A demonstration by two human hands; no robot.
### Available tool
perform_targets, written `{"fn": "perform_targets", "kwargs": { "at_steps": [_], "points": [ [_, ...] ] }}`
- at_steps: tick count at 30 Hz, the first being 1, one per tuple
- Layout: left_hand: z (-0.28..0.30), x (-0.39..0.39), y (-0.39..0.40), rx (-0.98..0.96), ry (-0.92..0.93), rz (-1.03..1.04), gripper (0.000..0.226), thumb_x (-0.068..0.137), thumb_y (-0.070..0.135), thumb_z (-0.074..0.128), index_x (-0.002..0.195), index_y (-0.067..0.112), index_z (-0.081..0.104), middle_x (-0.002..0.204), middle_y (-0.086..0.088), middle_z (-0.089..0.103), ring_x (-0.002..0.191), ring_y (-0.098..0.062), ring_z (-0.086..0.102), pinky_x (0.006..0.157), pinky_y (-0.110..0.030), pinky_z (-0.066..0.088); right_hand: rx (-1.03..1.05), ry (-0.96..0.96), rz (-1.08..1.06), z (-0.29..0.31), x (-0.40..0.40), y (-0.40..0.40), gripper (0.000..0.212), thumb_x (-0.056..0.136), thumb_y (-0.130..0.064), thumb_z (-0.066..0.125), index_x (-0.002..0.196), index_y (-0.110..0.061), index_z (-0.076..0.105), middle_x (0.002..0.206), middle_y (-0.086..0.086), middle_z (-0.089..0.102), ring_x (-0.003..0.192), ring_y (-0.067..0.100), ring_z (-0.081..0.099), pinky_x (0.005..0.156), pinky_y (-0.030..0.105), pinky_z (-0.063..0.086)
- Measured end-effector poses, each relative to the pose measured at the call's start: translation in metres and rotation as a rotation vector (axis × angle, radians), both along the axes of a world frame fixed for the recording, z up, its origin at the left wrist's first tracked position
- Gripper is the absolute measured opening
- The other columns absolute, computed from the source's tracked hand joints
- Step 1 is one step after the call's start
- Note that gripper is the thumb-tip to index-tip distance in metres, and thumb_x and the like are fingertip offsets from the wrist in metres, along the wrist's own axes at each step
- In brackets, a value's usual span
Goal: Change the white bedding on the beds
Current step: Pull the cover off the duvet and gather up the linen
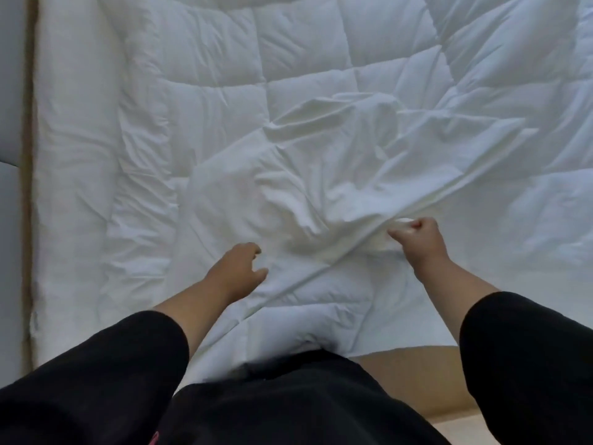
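While the right hand (pixel 417 240) is clenched into a fist around a bunched fold of the smooth white cotton cover sheet (pixel 308 194), the left hand (pixel 239 268) lies over the same cloth with its fingers loosely curved and nothing visibly pinched between them; it looks to be resting or reaching, not gripping. The sheet lies crumpled in the middle of the thick white quilted duvet (pixel 199 78), which is spread across the bed, and a taut ridge of cloth runs from the fist up and to the right, so the pull is plainly going through that one hand.

My reading is that the person is gathering or drawing the cover along the duvet, either peeling it off or working it on (which of the two cannot be told from here). The near edge of the bedding hangs just over the mattress side, against the person's black clothing (pixel 288 406).

What could go wrong: with only one hand gripping, the cloth may drag unevenly and twist, or haul the duvet itself toward the near edge until it slides to the tan floor (pixel 417 374). A fistful taken too thick could also catch the duvet's quilted top along with the sheet.
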State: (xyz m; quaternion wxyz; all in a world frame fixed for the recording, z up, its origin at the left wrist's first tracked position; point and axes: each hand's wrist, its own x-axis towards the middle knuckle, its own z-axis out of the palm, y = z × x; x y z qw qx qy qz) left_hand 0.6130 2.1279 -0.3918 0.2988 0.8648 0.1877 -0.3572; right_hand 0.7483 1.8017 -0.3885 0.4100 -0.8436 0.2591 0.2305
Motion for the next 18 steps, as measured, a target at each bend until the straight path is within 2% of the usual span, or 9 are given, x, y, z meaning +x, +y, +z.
{"fn": "perform_targets", "kwargs": {
  "at_steps": [2, 4, 7, 10, 12, 14, 16, 18],
  "points": [
    [-0.006, 0.029, -0.041, -0.048, -0.097, -0.128, 0.065, 0.093, 0.041, 0.063, 0.147, 0.017, 0.038, 0.149, -0.003, 0.040, 0.134, -0.022, 0.043, 0.107, -0.037, 0.040, 0.098, 0.030, -0.177, -0.007, 0.005, 0.006, 0.058, 0.085, -0.019, 0.077, 0.130, -0.018, 0.042, 0.118, 0.004, 0.047, 0.101, 0.025, 0.052, 0.067, 0.029, 0.044],
    [-0.010, 0.054, -0.075, -0.068, -0.175, -0.206, 0.075, 0.091, 0.044, 0.065, 0.152, 0.018, 0.030, 0.156, -0.002, 0.031, 0.141, -0.025, 0.033, 0.113, -0.040, 0.034, 0.257, 0.097, -0.282, -0.014, 0.009, 0.012, 0.065, 0.080, -0.013, 0.078, 0.137, -0.019, 0.048, 0.123, 0.007, 0.056, 0.103, 0.029, 0.061, 0.079, 0.037, 0.054],
    [-0.014, 0.087, -0.108, -0.050, -0.250, -0.312, 0.093, 0.086, 0.050, 0.069, 0.156, 0.023, 0.015, 0.162, 0.000, 0.016, 0.145, -0.028, 0.022, 0.115, -0.043, 0.027, 0.462, 0.200, -0.109, -0.018, 0.009, 0.024, 0.033, 0.081, 0.007, 0.065, 0.105, -0.015, 0.070, 0.098, 0.009, 0.072, 0.092, 0.033, 0.070, 0.074, 0.039, 0.060],
    [-0.020, 0.108, -0.125, -0.030, -0.266, -0.303, 0.104, 0.079, 0.050, 0.075, 0.156, 0.026, 0.010, 0.159, -0.004, 0.015, 0.139, -0.033, 0.027, 0.112, -0.046, 0.031, 0.531, 0.225, 0.048, -0.010, 0.012, 0.036, 0.033, 0.077, 0.011, 0.061, 0.092, -0.016, 0.071, 0.092, 0.010, 0.071, 0.089, 0.031, 0.067, 0.083, 0.046, 0.057],
    [-0.023, 0.114, -0.128, 0.004, -0.276, -0.303, 0.084, 0.084, 0.034, 0.069, 0.153, 0.026, 0.021, 0.150, -0.006, 0.026, 0.129, -0.034, 0.036, 0.102, -0.042, 0.037, 0.555, 0.227, 0.111, -0.002, 0.013, 0.038, 0.033, 0.070, 0.005, 0.060, 0.092, -0.017, 0.073, 0.094, 0.010, 0.071, 0.090, 0.028, 0.067, 0.087, 0.043, 0.055],
    [-0.019, 0.119, -0.124, 0.042, -0.326, -0.347, 0.053, 0.087, 0.015, 0.061, 0.136, 0.018, 0.043, 0.134, -0.009, 0.040, 0.115, -0.034, 0.048, 0.085, -0.036, 0.038, 0.523, 0.224, 0.155, 0.004, 0.012, 0.035, 0.046, 0.064, 0.000, 0.053, 0.100, -0.021, 0.074, 0.099, 0.008, 0.073, 0.094, 0.028, 0.069, 0.086, 0.040, 0.055],
    [-0.007, 0.126, -0.113, 0.073, -0.383, -0.323, 0.022, 0.088, 0.008, 0.056, 0.109, 0.011, 0.057, 0.115, -0.013, 0.052, 0.104, -0.035, 0.054, 0.079, -0.032, 0.034, 0.450, 0.198, 0.232, 0.015, 0.011, 0.031, 0.056, 0.068, 0.000, 0.046, 0.110, -0.027, 0.072, 0.099, 0.006, 0.073, 0.085, 0.027, 0.068, 0.070, 0.031, 0.056],
    [0.012, 0.131, -0.092, 0.087, -0.414, -0.189, 0.010, 0.083, 0.003, 0.051, 0.087, 0.009, 0.058, 0.096, -0.015, 0.057, 0.097, -0.036, 0.057, 0.075, -0.031, 0.035, 0.355, 0.139, 0.307, 0.029, 0.015, 0.022, 0.056, 0.078, 0.006, 0.039, 0.107, -0.030, 0.072, 0.093, -0.005, 0.066, 0.072, 0.019, 0.062, 0.057, 0.022, 0.050]
  ]
}}
